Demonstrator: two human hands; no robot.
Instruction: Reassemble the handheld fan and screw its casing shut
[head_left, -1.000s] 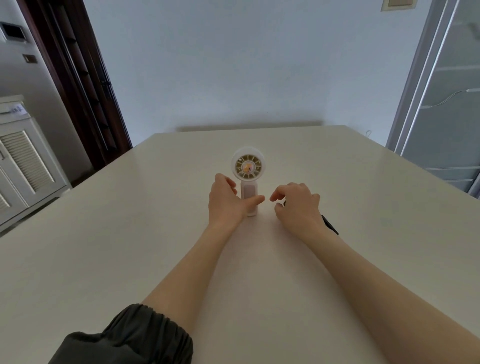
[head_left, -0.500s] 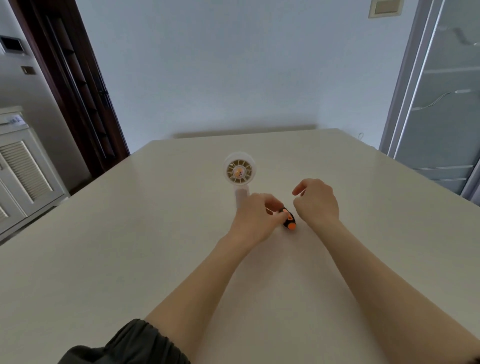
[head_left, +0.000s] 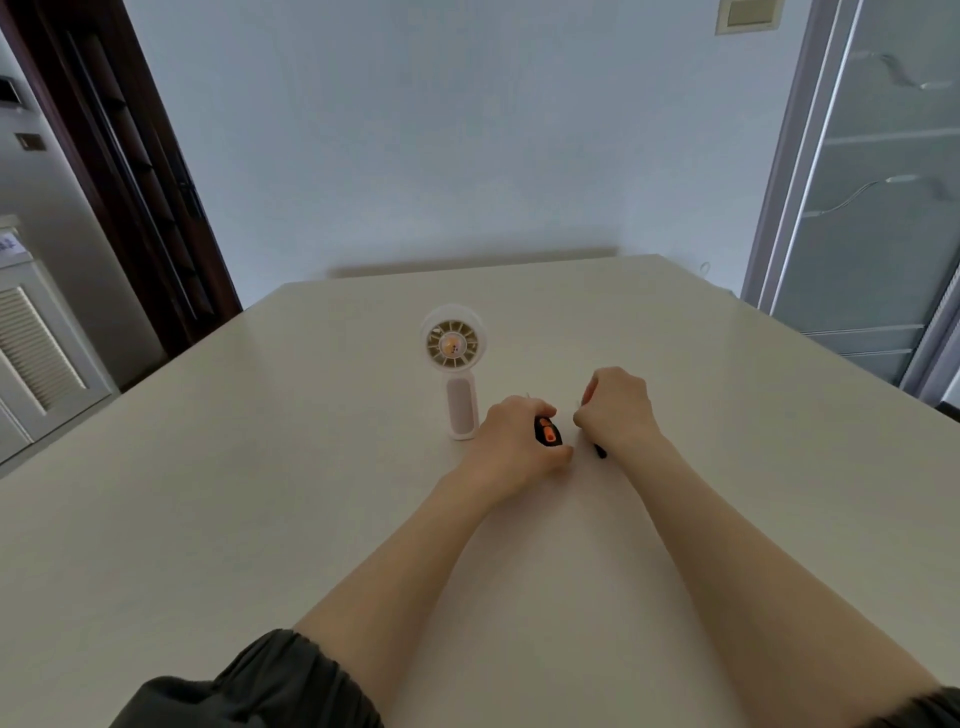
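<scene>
The white handheld fan (head_left: 451, 364) lies flat on the cream table (head_left: 260, 493), round head away from me and handle pointing toward me. To the right of the fan's handle, my left hand (head_left: 511, 444) grips a black and orange screwdriver (head_left: 546, 431). My right hand (head_left: 618, 408) is a little further right with its fingers curled shut, fingertips close to the left hand. Nothing shows inside its fingers. A thin black tool end (head_left: 600, 451) pokes out from under the right wrist, lying on the table.
A dark wooden door frame (head_left: 145, 171) and a white louvred cabinet (head_left: 36, 353) stand at the left. A glass sliding door (head_left: 872, 208) is at the right, and a pale wall lies behind the table's far edge (head_left: 467, 270).
My left hand let go of the fan's handle, moved right and took up the screwdriver. The right hand shifted right and curled tighter. The fan stays flat on the table.
</scene>
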